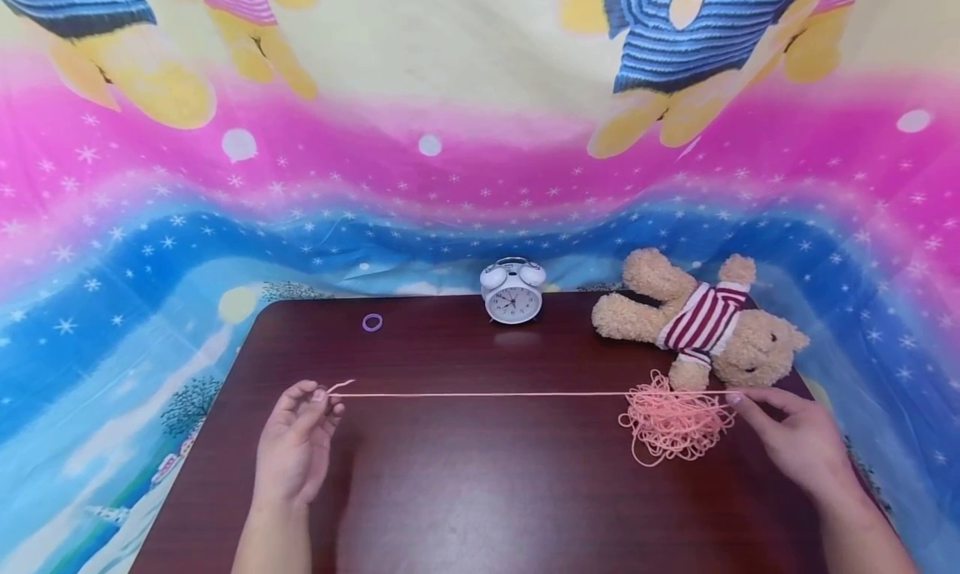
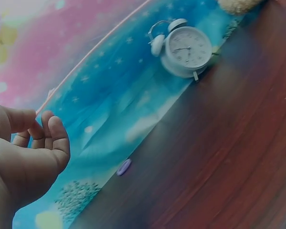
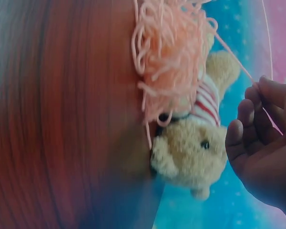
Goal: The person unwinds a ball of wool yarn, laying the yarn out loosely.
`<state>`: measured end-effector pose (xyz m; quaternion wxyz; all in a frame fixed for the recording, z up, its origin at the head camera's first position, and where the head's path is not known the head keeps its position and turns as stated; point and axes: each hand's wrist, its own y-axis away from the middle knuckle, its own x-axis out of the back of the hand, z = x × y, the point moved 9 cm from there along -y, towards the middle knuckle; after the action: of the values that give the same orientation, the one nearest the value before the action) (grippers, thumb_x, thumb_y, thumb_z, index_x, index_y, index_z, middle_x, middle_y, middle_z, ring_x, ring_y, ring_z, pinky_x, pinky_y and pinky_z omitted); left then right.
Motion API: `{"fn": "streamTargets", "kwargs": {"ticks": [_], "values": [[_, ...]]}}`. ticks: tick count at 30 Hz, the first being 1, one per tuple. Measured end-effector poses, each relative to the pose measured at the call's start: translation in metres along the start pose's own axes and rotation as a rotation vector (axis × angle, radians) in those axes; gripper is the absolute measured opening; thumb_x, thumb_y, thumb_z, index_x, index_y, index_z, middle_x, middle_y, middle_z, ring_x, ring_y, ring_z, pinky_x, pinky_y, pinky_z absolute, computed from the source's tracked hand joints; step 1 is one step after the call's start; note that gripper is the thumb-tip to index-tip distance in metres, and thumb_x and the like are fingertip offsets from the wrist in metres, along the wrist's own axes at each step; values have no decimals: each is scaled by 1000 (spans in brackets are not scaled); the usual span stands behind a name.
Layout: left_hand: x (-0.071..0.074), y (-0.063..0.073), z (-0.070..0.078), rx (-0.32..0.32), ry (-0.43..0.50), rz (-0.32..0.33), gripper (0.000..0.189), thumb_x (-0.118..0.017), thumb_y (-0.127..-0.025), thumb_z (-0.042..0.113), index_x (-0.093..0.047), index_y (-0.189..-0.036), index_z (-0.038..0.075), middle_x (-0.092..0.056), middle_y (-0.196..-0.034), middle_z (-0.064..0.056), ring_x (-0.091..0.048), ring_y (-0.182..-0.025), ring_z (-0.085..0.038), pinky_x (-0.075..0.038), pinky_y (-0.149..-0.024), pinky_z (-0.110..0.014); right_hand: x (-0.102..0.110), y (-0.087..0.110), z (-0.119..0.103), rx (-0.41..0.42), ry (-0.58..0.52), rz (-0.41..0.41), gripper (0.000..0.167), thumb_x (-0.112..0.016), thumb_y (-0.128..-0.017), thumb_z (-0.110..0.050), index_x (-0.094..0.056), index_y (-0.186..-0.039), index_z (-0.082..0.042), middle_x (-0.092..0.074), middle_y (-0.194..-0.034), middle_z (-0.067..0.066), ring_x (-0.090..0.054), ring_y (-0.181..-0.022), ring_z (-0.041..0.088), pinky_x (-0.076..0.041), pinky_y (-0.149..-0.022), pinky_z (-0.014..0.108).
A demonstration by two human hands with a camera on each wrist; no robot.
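A strand of pink yarn [image 1: 480, 395] runs taut and nearly level between both hands above the table. Its short loose end pokes out past the left hand [image 1: 294, 441], which pinches the strand between thumb and forefinger. On the other side, the right hand [image 1: 798, 436] pinches the yarn between thumb and forefinger, its remaining fingers loosely curled in the right wrist view. A tangled heap of the same pink yarn [image 1: 675, 424] lies on the table just left of the right hand. From that heap a strand rises to the right fingertips [image 3: 257, 86].
Behind the yarn heap a teddy bear [image 1: 701, 320] in a striped shirt lies on its side. A white alarm clock [image 1: 512, 295] stands at the back edge of the dark wooden table [image 1: 450, 474]. Left of it lies a purple ring [image 1: 372, 322]. A patterned cloth [image 1: 420, 191] hangs behind.
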<state>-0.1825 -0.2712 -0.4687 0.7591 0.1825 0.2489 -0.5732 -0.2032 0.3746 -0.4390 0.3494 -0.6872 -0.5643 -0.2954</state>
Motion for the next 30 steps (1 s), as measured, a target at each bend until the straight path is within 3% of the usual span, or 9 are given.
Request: {"fn": "streamTargets", "kwargs": {"ticks": [5, 8, 11, 15, 18, 21, 25, 28, 30], "values": [[-17, -2, -18, 49, -96, -9, 13, -56, -104, -2, -52, -115, 4, -62, -100, -2, -65, -92, -15, -57, -85, -24, 12, 0, 26, -40, 24, 15, 39, -69, -100, -40, -77, -117, -6, -71, -117, 27, -61, -95, 13, -40, -65, 21], [-27, -4, -29, 82, -133, -12, 14, -56, -104, -1, -50, -117, 3, -60, -101, -1, -64, -92, -14, -57, -85, -25, 19, 2, 40, -64, 14, 27, 39, -70, -99, -41, -77, -117, -6, -72, -108, 29, -56, -82, 3, -39, -63, 20], [-38, -5, -41, 116, -162, -20, 15, -56, -104, -2, -50, -117, 3, -59, -100, 0, -64, -92, -14, -57, -86, -25, 25, 2, 52, -94, -2, 36, 37, -71, -99, -41, -78, -116, -9, -72, -112, 28, -46, -78, -13, -39, -62, 18], [-56, -6, -59, 163, -168, -47, 17, -57, -103, -4, -51, -116, 3, -60, -98, -1, -64, -92, -14, -57, -87, -26, 38, 3, 65, -137, 37, 53, 43, -69, -99, -44, -77, -117, -5, -65, -125, 31, -68, -103, 18, -36, -68, 19], [-73, -5, -75, 203, -164, -80, 17, -57, -102, -5, -52, -116, 4, -59, -98, -2, -63, -91, -15, -57, -88, -27, 47, 4, 71, -176, 88, 58, 52, -66, -100, -47, -73, -121, 0, -62, -127, 35, -57, -117, 57, -40, -74, 28], [-90, -3, -88, 232, -166, -107, 18, -56, -102, -6, -53, -114, 6, -59, -97, -3, -63, -92, -18, -57, -87, -28, 53, 4, 78, -221, 90, 53, 58, -65, -100, -50, -70, -124, 3, -61, -128, 37, -54, -119, 59, -46, -81, 48], [-110, -2, -100, 250, -163, -135, 18, -57, -101, -7, -53, -114, 6, -59, -96, -4, -64, -93, -21, -57, -86, -29, 62, 3, 82, -231, 118, 54, 59, -63, -101, -50, -70, -125, 3, -63, -125, 36, -56, -116, 57, -46, -72, 43], [-125, -1, -108, 264, -158, -164, 18, -58, -100, -7, -53, -114, 4, -58, -96, -5, -65, -93, -21, -58, -86, -29, 69, 1, 83, -218, 174, 63, 57, -60, -103, -49, -71, -124, 3, -67, -118, 34, -62, -101, 47, -38, -61, 29], [-136, 0, -114, 273, -153, -186, 18, -58, -100, -7, -53, -114, 4, -58, -97, -6, -65, -92, -20, -58, -86, -29, 72, 1, 85, -230, 193, 63, 58, -58, -104, -50, -70, -125, 3, -68, -116, 33, -62, -83, 35, -38, -56, 29]]}}
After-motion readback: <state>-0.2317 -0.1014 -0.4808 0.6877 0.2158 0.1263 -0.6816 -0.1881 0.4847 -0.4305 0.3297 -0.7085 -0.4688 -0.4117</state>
